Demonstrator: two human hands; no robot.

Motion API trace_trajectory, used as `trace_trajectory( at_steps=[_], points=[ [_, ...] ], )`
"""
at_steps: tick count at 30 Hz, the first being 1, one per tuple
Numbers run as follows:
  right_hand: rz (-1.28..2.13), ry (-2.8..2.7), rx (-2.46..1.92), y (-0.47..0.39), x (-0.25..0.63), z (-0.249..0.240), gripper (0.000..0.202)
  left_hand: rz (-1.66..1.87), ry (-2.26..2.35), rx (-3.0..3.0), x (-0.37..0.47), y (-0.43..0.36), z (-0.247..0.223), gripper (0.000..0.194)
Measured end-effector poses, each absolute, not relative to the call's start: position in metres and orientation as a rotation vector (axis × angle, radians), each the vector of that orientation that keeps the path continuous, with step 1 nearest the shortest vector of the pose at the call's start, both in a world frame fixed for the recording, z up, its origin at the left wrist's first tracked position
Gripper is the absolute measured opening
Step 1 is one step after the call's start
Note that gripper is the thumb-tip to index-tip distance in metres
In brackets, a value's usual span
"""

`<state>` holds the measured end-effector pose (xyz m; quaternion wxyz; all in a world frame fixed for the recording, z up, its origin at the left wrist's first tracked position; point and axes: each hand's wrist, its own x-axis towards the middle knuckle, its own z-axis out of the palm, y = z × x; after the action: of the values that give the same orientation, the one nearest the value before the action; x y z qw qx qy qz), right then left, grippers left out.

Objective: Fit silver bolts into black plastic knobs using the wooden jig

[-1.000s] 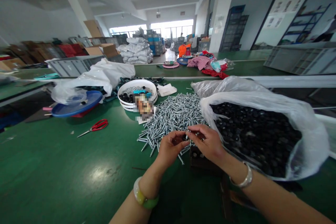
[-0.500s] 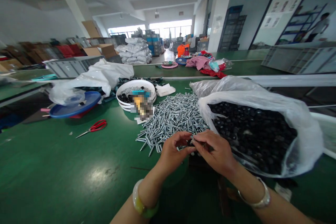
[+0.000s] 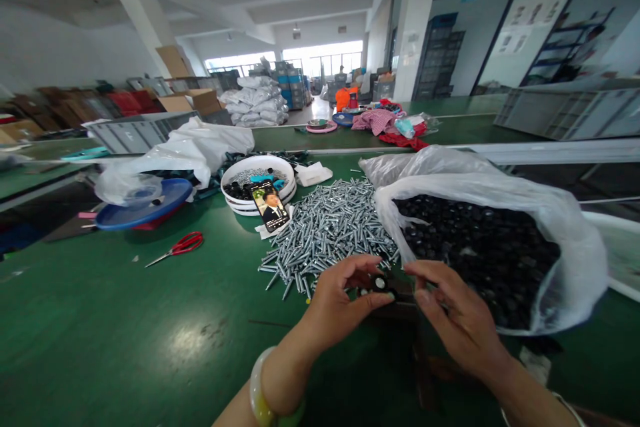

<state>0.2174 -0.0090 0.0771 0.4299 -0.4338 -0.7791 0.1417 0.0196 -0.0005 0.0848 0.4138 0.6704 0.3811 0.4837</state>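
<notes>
Between the thumb and fingers of my left hand (image 3: 335,300) is a small round black part (image 3: 380,282) with a pale centre. My right hand (image 3: 453,313) is apart from it on the right, fingers spread, with nothing visible between them. Just beyond my hands lies a heap of silver screws (image 3: 330,227). An open white plastic bag (image 3: 575,233) full of black parts (image 3: 480,247) stands to the right. Under my hands is a dark fixture (image 3: 405,307), mostly in shadow.
Red-handled scissors (image 3: 187,242) lie on the green table (image 3: 100,307). A phone (image 3: 270,205) leans on stacked white bowls (image 3: 227,187). Further left is a blue tray (image 3: 170,203). Grey crates (image 3: 565,113) and cloths (image 3: 375,121) sit on the bench beyond.
My hands were together at the fingertips; my right hand has moved right and opened. The black part now shows clearly in my left hand. The view has shifted slightly.
</notes>
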Motion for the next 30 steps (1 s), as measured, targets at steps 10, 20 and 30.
trace_trajectory(
  at_steps=[10, 20, 30],
  points=[
    [0.351, -2.027, -1.078, -0.03, 0.253, 0.064, 0.011, 1.083, 0.82, 1.809, 0.064, -0.009, 0.087, 0.03],
    [0.489, -1.914, -1.211, -0.046, 0.244, 0.055, 0.012, 1.003, 0.903, 1.582, 0.074, -0.018, 0.078, 0.049],
    [0.083, -2.018, -1.116, -0.044, 0.258, 0.034, 0.017, 0.953, 1.036, 2.087, 0.078, -0.016, 0.082, 0.033]
  ],
)
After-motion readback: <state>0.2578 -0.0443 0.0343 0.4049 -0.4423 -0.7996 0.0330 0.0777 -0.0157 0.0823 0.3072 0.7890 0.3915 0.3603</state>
